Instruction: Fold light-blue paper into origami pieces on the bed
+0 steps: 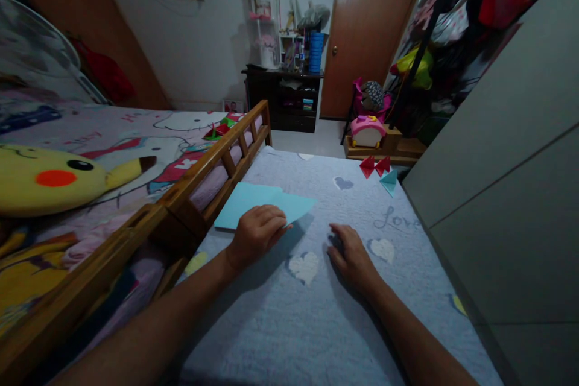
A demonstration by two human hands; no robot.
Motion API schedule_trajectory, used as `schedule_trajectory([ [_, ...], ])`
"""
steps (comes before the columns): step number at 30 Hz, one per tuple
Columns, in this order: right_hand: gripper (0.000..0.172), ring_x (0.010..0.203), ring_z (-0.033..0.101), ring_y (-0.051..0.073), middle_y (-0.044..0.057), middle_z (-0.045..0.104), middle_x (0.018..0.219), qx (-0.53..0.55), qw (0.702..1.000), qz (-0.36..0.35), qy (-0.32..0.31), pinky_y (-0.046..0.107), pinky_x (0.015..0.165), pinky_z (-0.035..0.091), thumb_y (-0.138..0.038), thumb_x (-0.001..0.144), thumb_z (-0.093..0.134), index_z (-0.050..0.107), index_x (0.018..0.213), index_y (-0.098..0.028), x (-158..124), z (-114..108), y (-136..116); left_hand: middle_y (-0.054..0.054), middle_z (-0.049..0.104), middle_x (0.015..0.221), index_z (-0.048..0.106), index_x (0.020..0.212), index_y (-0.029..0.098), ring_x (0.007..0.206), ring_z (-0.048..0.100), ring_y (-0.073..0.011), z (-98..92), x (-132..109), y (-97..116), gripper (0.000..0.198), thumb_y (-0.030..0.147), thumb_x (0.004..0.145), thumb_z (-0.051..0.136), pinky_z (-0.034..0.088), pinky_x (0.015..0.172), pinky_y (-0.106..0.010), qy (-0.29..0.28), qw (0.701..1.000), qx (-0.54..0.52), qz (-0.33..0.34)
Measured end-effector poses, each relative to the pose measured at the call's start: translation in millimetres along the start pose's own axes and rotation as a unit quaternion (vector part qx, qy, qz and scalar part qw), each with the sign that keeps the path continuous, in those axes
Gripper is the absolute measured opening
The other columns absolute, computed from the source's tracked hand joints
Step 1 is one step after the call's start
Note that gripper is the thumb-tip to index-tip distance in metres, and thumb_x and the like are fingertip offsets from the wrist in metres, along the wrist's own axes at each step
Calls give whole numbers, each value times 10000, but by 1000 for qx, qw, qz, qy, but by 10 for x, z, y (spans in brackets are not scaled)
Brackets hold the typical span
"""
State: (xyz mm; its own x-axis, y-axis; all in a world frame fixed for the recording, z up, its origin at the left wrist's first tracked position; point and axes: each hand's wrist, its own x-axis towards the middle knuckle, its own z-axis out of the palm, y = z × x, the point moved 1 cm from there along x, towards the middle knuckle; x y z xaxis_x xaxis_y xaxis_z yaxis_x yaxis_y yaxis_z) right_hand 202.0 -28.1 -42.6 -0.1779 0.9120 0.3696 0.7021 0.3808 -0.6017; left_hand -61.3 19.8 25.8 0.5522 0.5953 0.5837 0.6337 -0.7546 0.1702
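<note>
A light blue sheet of paper, partly folded, lies on the grey bedsheet with hearts. My left hand rests on the paper's near edge with its fingers curled down, pressing it. My right hand lies flat on the sheet to the right of the paper, fingers stretched out, holding nothing. Two red folded paper pieces and a light blue folded piece sit near the far right edge of the bed.
A wooden rail separates this bed from a second bed on the left with a yellow plush toy. A grey wardrobe stands on the right. A dark shelf, a door and hanging clothes are at the back.
</note>
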Motion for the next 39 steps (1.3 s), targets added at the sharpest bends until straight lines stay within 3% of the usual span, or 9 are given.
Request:
schedule_trajectory([
  [2, 704, 1246, 476, 307, 170, 498, 1352, -18, 998, -5, 62, 534, 1046, 406, -195, 837, 563, 291, 1486, -189, 0, -40, 2, -47, 737, 868, 657, 826, 203, 879, 683, -175, 78, 1, 181, 184, 277, 960, 555, 541, 819, -317, 37, 995, -29, 87],
  [4, 831, 1363, 367, 335, 189, 392, 1467, -57, 996, -28, 67, 571, 1104, 332, -212, 810, 587, 187, 1537, -180, 4, -101, -10, -55, 732, 863, 646, 838, 186, 866, 684, -176, 166, -1, 361, 156, 229, 957, 555, 553, 795, -314, 45, 987, -64, 138],
  [6, 816, 1403, 315, 352, 177, 365, 1505, -90, 994, -50, 31, 587, 1127, 280, -192, 773, 599, 273, 1520, -192, 8, -170, -28, -67, 725, 851, 640, 841, 172, 821, 688, -162, 243, -5, 513, 175, 228, 969, 534, 566, 764, -293, 53, 982, -105, 150],
  [11, 504, 1396, 364, 347, 100, 519, 1442, -132, 982, -103, -87, 612, 1130, 227, -108, 761, 581, 647, 1234, -266, 21, -295, -67, -62, 726, 878, 633, 886, 163, 772, 689, -139, 381, -32, 683, 199, 265, 993, 500, 573, 695, -250, 26, 978, -181, 104],
  [16, 357, 1240, 559, 290, 97, 684, 1256, -125, 976, -109, -139, 512, 1065, 374, -62, 808, 562, 731, 1072, -233, 63, -346, -67, -83, 717, 977, 629, 1006, 167, 880, 684, -171, 437, -61, 647, 153, 285, 963, 544, 578, 783, -299, -18, 977, -197, 78],
  [19, 331, 1106, 640, 250, 100, 727, 1158, -111, 979, -90, -148, 419, 1001, 446, -55, 831, 540, 744, 1046, -203, 90, -401, -66, -117, 684, 1121, 608, 1120, 166, 1032, 641, -241, 458, -80, 580, 280, 289, 871, 642, 551, 895, -386, -86, 982, -168, 21],
  [26, 364, 935, 682, 201, 90, 753, 1040, -99, 975, -52, -192, 332, 891, 488, -21, 831, 472, 756, 981, -193, 13, -509, -43, -60, 672, 860, 659, 837, 173, 870, 608, -223, 478, -189, 424, 122, 79, 804, 589, 482, 769, -334, -228, 965, -95, -89],
  [33, 251, 844, 659, 213, 71, 732, 872, -81, 974, -3, -212, 339, 799, 498, -96, 893, 491, 722, 861, -188, -76, -559, -90, -45, 665, 835, 677, 818, 168, 835, 588, -197, 402, -155, 404, 123, 124, 890, 588, 436, 729, -299, -220, 965, -98, -101],
  [39, 224, 902, 655, 205, 72, 717, 947, 10, 988, -17, -155, 356, 832, 516, -101, 879, 497, 684, 964, -192, -138, -523, -50, -39, 673, 825, 678, 820, 166, 819, 572, -197, 428, -194, 370, 122, 69, 855, 613, 434, 722, -304, -168, 981, -72, -70],
])
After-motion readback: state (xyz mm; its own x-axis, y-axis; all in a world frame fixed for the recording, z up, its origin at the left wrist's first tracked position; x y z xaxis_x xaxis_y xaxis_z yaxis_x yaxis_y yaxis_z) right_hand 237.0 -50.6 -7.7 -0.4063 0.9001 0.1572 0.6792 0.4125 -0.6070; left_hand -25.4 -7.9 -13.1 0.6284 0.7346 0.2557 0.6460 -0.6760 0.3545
